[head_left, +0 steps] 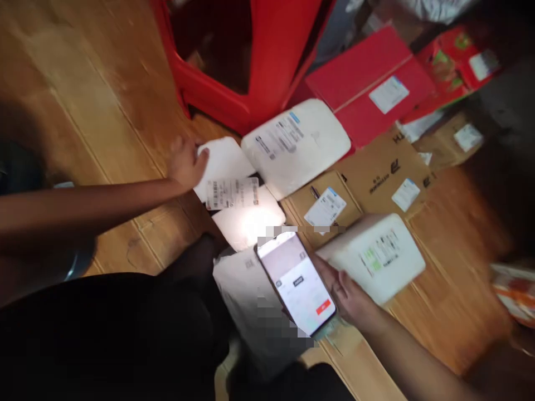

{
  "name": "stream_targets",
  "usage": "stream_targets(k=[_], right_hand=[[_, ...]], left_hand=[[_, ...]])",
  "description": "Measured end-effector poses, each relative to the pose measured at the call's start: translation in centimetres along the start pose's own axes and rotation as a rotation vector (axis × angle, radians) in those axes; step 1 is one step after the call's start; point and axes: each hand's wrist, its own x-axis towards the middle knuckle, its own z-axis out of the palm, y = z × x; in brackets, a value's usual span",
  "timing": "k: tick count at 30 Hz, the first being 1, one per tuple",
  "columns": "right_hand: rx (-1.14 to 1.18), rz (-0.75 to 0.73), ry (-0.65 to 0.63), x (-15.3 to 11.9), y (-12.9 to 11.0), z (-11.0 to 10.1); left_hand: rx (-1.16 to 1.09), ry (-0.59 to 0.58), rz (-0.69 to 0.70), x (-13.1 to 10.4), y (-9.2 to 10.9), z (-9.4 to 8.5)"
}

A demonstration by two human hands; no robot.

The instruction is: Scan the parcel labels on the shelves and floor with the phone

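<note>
My right hand [349, 295] is wrapped round a smartphone [296, 284]. Its lit screen shows a mostly white page with a red button, and a bright spot of light falls on a white parcel [246, 220] just beyond it. My left hand [188, 161] grips the outer edge of another white parcel [223, 159], its thumb on top and its other fingers partly blurred. That parcel bears a barcode label [232, 192] near its lower edge. Below the phone lies a grey plastic mailing bag [254, 312], partly covered by it.
A large white parcel [298, 145] lies beyond, beside a red box [371, 83]. Brown cardboard boxes [368, 161] and a white labelled parcel [376, 259] sit to the right. A red plastic stool [267, 72] stands at the back on the wooden floor [83, 100].
</note>
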Motion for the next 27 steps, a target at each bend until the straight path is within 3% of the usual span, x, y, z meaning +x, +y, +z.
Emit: stream_targets(k=[1, 3, 6, 8, 11, 15, 22, 27], right_hand=[[0.025, 0.016, 0.070, -0.6, 0.0, -0.6], [0.071, 0.011, 0.234, -1.7, 0.0, -1.5], [0.051, -0.079, 0.436, -2.9, 0.2, -2.4], [0.022, -0.123, 0.456, -3.3, 0.5, -2.6], [0.009, -0.142, 0.384, -3.9, 1.2, -2.7], [-0.015, -0.179, 0.363, -4.3, 1.6, -2.4], [0.054, -0.182, 0.389, -4.0, 1.9, -2.6], [0.091, -0.226, 0.461, -3.8, 1.4, -2.4]], left_hand=[[0.072, 0.062, 0.141, -0.3, 0.7, -0.2], [0.072, -0.017, 0.527, -1.3, 2.8, -0.3], [0.018, -0.331, 1.038, -4.4, 6.6, 0.4], [0.084, -0.503, 1.172, -6.7, 8.6, 1.6], [0.126, -0.569, 1.152, -9.2, 9.6, 3.5], [0.135, -0.600, 1.093, -9.7, 9.1, 4.6], [0.170, -0.712, 1.147, -8.9, 9.1, 3.5], [0.157, -0.783, 1.246, -9.1, 7.2, 1.9]])
